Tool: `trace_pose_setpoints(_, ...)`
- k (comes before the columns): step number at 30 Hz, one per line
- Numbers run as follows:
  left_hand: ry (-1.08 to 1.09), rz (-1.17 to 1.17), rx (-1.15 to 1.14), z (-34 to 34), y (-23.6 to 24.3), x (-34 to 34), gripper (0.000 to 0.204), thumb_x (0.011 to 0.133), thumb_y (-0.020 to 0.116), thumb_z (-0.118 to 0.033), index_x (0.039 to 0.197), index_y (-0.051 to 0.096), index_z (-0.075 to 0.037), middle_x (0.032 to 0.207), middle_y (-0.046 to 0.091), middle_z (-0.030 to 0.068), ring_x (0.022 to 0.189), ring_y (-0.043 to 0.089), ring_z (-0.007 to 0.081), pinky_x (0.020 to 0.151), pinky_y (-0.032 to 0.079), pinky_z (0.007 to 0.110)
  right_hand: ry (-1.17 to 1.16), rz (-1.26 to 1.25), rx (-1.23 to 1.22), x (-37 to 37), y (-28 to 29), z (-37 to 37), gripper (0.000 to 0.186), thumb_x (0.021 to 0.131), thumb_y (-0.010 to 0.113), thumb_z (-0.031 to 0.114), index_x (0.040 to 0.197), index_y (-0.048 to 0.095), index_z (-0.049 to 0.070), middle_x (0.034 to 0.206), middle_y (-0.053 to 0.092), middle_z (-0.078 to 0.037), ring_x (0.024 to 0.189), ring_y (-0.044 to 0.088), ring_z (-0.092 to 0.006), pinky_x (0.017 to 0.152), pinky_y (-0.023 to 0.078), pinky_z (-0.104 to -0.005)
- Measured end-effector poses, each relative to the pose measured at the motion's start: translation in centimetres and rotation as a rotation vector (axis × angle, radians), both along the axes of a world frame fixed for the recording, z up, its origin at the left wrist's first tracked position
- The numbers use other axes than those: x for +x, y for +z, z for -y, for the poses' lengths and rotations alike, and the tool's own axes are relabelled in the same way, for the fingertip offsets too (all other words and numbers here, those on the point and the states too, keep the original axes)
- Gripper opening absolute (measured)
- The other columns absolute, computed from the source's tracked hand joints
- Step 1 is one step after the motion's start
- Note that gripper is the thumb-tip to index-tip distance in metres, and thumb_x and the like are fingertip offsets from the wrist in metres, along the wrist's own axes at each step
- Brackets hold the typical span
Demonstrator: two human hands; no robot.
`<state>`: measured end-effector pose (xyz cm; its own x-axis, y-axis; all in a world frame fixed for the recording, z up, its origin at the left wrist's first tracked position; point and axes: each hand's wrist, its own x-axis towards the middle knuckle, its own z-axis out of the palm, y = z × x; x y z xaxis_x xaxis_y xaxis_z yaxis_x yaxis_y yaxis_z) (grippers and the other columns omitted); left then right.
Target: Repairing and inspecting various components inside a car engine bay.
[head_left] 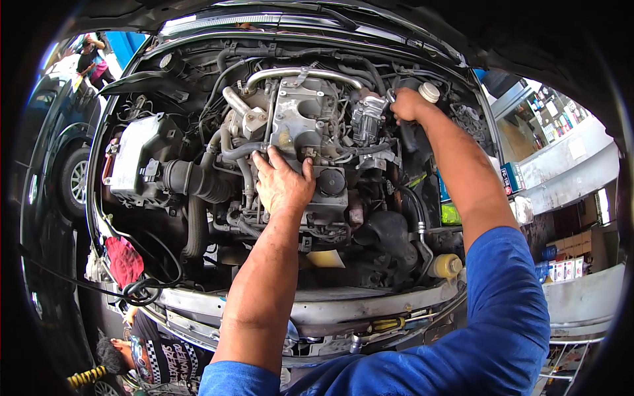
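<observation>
My left hand [284, 181] lies with its fingers spread on top of the engine, resting at the lower end of the grey engine cover [297, 122]. A round black filler cap [332, 183] sits just right of it, and a dark hose [239, 152] runs by its fingertips. Farther back on the right, my right hand [408, 105] is closed beside a metal valve housing [370, 119]. Something shiny shows at its fingers, too small to name. The pale reservoir cap [429, 92] is right behind that hand. A curved metal pipe [300, 71] crosses the engine's far end.
A grey air filter box [142, 155] with a ribbed hose [211, 183] stands at left. A red rag [124, 261] and black cable hang over the front left corner. A yellow-handled screwdriver [388, 324] lies at the front edge. Another person [152, 360] is at lower left.
</observation>
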<state>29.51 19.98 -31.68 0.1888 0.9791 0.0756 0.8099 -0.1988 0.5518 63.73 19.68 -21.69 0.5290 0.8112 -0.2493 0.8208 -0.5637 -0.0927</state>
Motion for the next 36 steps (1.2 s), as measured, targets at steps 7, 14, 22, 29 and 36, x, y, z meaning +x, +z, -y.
trace_pose_setpoints(7, 0.010, -0.001, 0.024, 0.0, 0.0, -0.5, 0.090, 0.086, 0.067, -0.053, 0.149, 0.030, 0.000, 0.154, 0.025, 0.0318, 0.132, 0.045, 0.0427, 0.105, 0.040, 0.049, -0.074, -0.212, -0.027, -3.7, 3.5, 1.5, 0.048, 0.085, 0.056, 0.002, 0.132, 0.055, -0.006, 0.117, 0.067, -0.026, 0.096, 0.071, -0.0403, 0.078, 0.059, -0.0478)
trace_pose_setpoints(14, 0.054, -0.042, -0.046, 0.3, 0.8, -0.3, 0.094, 0.084, 0.068, -0.055, 0.152, 0.028, -0.004, 0.158, 0.024, 0.0267, 0.133, 0.046, 0.0459, 0.108, 0.041, 0.049, 0.667, 0.452, 0.050, -1.0, -0.8, 1.7, 0.057, 0.088, 0.071, 0.038, 0.137, 0.058, 0.011, 0.149, 0.046, -0.020, 0.129, 0.052, -0.0407, 0.110, 0.042, -0.0458)
trace_pose_setpoints(22, 0.036, -0.063, 0.030, 0.1, -0.1, 0.3, 0.090, 0.085, 0.068, -0.052, 0.151, 0.029, -0.004, 0.156, 0.024, 0.0304, 0.131, 0.048, 0.0469, 0.106, 0.043, 0.050, -0.067, 0.220, 0.072, -2.2, -1.7, -4.9, 0.037, 0.089, 0.062, 0.032, 0.114, 0.073, 0.007, 0.115, 0.071, -0.017, 0.110, 0.067, -0.0351, 0.095, 0.053, -0.0457)
trace_pose_setpoints(29, 0.027, -0.093, 0.052, 0.1, 0.0, -0.1, 0.091, 0.085, 0.067, -0.051, 0.151, 0.028, -0.001, 0.156, 0.023, 0.0310, 0.131, 0.047, 0.0472, 0.106, 0.043, 0.050, -0.158, 0.146, 0.109, -3.1, -0.8, -4.5, 0.044, 0.094, 0.059, 0.043, 0.117, 0.071, 0.007, 0.121, 0.068, -0.018, 0.113, 0.065, -0.0356, 0.099, 0.050, -0.0445)
trace_pose_setpoints(36, 0.026, -0.087, 0.070, 0.1, -0.6, 0.8, 0.093, 0.084, 0.071, -0.050, 0.151, 0.028, -0.003, 0.155, 0.026, 0.0300, 0.136, 0.041, 0.0461, 0.109, 0.042, 0.049, -0.055, 0.195, 0.105, -0.7, -1.4, -4.1, 0.037, 0.090, 0.062, 0.037, 0.114, 0.073, 0.010, 0.116, 0.070, -0.017, 0.109, 0.067, -0.0335, 0.094, 0.052, -0.0463)
